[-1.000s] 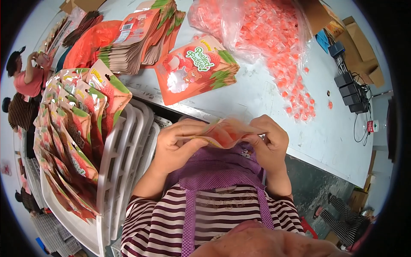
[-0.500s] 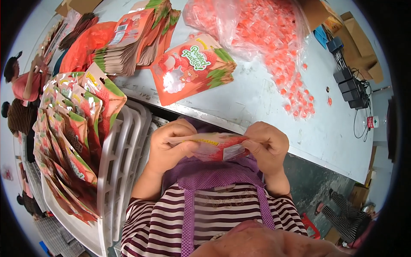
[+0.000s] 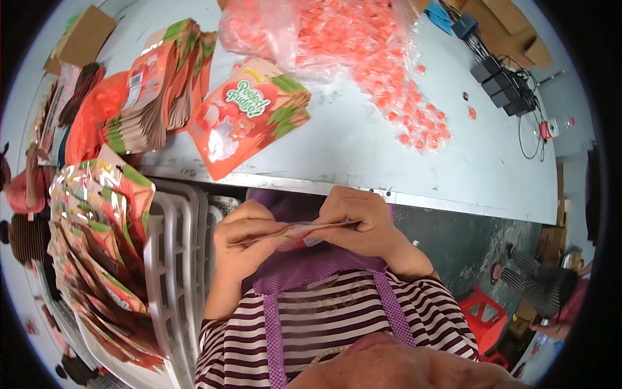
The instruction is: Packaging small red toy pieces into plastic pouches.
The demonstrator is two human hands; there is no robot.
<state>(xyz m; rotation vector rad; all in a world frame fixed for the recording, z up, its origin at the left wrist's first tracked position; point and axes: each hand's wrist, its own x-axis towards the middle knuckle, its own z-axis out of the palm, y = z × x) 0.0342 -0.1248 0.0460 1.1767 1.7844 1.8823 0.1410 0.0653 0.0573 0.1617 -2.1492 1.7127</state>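
In front of my apron, a red and pink candy pouch [image 3: 299,231] is stretched between both hands and seen almost edge-on. My left hand [image 3: 248,235] is closed on its left end, thumb below and fingers above. Farther along the same edge, my right hand [image 3: 357,220] pinches it, with a corner sticking out past the fingers. On the table just beyond lies a small stack of flat printed pouches [image 3: 249,117]. Loose wrapped red candies [image 3: 414,113] spill from a clear plastic bag [image 3: 278,39] at the far side.
Stacked pale plastic trays [image 3: 155,259] stand at my left, the top one full of plump pouches [image 3: 97,240]. Bundles of flat pouches [image 3: 159,91] lie on the table [image 3: 337,152]. Black power adapters with cables [image 3: 502,84] sit far right. A red stool [image 3: 483,318] and other people are farther off.
My right hand has moved left, closer to my left hand. The pouch has tipped from showing its printed face to nearly edge-on. The view has shifted to the right.
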